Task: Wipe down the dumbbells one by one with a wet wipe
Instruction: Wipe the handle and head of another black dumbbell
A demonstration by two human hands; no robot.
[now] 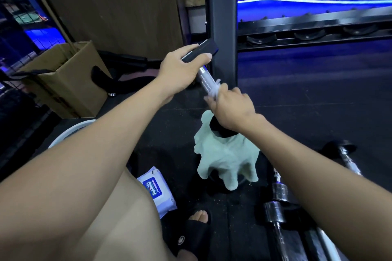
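My right hand is curled round the wet wipe, wrapping it on the chrome handle of the dumbbell. From that grip the bare handle runs toward eleven o'clock, up to the black head that my left hand clasps. The long axis tilts from five to eleven, far head raised, near head resting on the green cloth. I judge the wiping stroke goes up the handle toward eleven.
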